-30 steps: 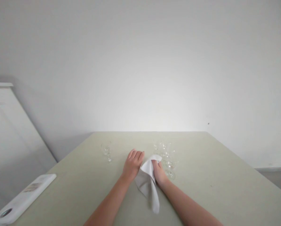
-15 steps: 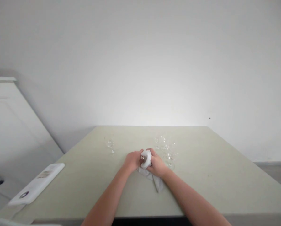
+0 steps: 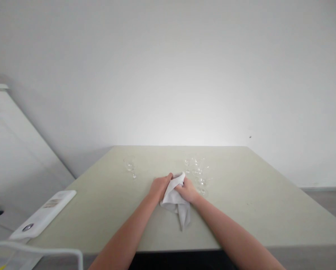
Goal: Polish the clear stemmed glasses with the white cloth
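Note:
A pale grey-white cloth (image 3: 174, 198) is bunched between my two hands, its lower corner hanging towards the table's near edge. My left hand (image 3: 159, 187) is closed at the cloth's left side, thumb on top. On the other side my right hand (image 3: 188, 190) grips the cloth, fingers tucked into its folds. Half a second ago a clear glass showed inside the cloth; now the folds hide it. Several clear stemmed glasses (image 3: 196, 168) stand just beyond my right hand. One more stemmed glass (image 3: 130, 165) is farther off to the left.
The pale greenish table (image 3: 255, 210) reaches back to a white wall. A white power-bank-like slab (image 3: 45, 213) lies along its left edge. Beside that is a white cabinet (image 3: 18, 157) with a dark handle. A white wire frame (image 3: 35, 248) shows at the lower left.
The cloth has been turned and spread over, covering the glass that showed in its opening. Both hands remain close together around it. The view has tilted slightly downward, revealing the white frame.

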Tool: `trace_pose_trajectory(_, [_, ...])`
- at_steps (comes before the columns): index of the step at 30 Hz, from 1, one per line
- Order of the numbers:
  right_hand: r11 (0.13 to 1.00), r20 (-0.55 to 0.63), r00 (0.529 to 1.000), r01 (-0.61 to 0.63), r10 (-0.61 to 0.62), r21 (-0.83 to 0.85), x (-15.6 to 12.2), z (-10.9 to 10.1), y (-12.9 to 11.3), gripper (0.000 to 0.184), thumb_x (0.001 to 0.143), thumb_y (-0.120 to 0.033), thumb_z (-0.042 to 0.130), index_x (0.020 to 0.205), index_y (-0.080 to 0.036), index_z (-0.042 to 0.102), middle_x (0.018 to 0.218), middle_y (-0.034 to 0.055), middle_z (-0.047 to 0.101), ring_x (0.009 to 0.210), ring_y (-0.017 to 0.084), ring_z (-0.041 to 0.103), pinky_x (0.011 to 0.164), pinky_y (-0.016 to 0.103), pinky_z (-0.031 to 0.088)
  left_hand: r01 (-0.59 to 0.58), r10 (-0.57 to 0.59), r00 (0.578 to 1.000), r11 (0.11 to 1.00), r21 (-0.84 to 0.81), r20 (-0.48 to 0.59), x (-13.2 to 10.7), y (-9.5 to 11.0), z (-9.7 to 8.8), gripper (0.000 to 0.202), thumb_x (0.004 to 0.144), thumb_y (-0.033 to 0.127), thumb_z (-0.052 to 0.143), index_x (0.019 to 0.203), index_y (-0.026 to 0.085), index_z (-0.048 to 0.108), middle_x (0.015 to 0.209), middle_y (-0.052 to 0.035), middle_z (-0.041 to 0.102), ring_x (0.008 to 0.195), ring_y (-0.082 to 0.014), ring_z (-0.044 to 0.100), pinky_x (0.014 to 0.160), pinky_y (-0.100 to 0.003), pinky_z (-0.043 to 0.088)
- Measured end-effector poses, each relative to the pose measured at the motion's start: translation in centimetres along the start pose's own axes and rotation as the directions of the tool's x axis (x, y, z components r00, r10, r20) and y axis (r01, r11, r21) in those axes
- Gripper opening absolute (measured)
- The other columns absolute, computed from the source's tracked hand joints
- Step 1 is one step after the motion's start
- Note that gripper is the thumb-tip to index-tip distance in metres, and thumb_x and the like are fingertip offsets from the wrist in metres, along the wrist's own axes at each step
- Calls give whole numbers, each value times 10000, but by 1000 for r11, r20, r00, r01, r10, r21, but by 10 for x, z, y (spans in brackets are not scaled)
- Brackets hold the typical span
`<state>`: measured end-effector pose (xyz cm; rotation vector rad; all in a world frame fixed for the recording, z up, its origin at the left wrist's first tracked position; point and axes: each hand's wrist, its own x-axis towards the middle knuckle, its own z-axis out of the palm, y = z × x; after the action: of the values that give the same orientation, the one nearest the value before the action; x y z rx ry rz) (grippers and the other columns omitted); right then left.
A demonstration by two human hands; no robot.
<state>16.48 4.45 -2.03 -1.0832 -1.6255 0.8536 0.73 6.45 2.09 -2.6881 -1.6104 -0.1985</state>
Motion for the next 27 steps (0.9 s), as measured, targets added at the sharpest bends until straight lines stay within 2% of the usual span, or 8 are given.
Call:
trace_pose_trajectory(4, [956,70,974,223,-214,-188,-2,-4,-9,470,685,-200,706,1141,-218,592,1122,64,605,1027,230,589,923,377,467,86,-86,996,995,-39,19,0,-2,3,324,856,318,524,1162,217,493,896,-65,701,841,-223,666,684,-288,409])
trace_pose_trajectory(9, [941,39,968,251,-249,-228,-2,-3,-11,536,677,-182,697,1193,-213,552,1163,77,555,1065,223,565,952,372,456,11,-20,989,998,-58,-149,0,1,2,299,841,237,527,1135,191,502,960,-71,664,920,-215,617,796,-310,409])
trace_pose_trajectory(14, [970,-43,988,136,-147,-202,0,-4,-9,498,689,-243,696,1158,-190,537,1069,76,617,974,233,598,889,399,482,-54,25,940,996,-74,-340,-2,2,5,292,867,172,489,1157,203,484,1048,-65,615,987,-202,561,866,-321,413])
trace_pose_trajectory(18, [979,-119,982,-124,144,165,3,-1,-11,286,834,-381,548,1055,-201,572,973,68,680,887,216,646,794,356,525,-87,99,892,995,47,-440,0,2,5,254,918,203,438,1161,198,513,1039,-95,622,1000,-230,557,906,-364,409])
trace_pose_trajectory(20, [895,-53,950,-270,308,356,3,1,-13,336,900,-441,411,1018,-184,593,904,80,696,828,215,668,725,337,540,-126,165,893,985,120,-420,1,3,2,278,926,202,424,1191,205,508,1063,-106,625,1010,-238,564,913,-383,407])
trace_pose_trajectory(22, [842,22,927,-350,375,410,2,2,-14,380,913,-449,365,980,-167,611,824,83,696,766,216,672,667,328,538,-128,174,923,980,153,-343,1,4,-1,267,931,206,411,1176,203,515,1048,-110,637,994,-240,584,887,-381,416])
trace_pose_trajectory(24, [890,20,942,-324,335,320,0,0,-14,282,869,-397,469,962,-173,613,825,68,690,763,212,659,661,322,530,-78,111,966,986,145,-235,1,4,-5,233,931,226,406,1124,192,532,967,-104,663,932,-238,617,829,-362,427])
trace_pose_trajectory(27, [995,-1,995,-99,99,-17,-4,-7,-15,314,724,-266,661,1020,-184,598,922,54,665,834,213,629,753,345,518,18,-12,997,997,75,-77,-2,-1,-9,237,910,284,441,1122,212,518,848,-66,687,829,-225,650,724,-314,429])
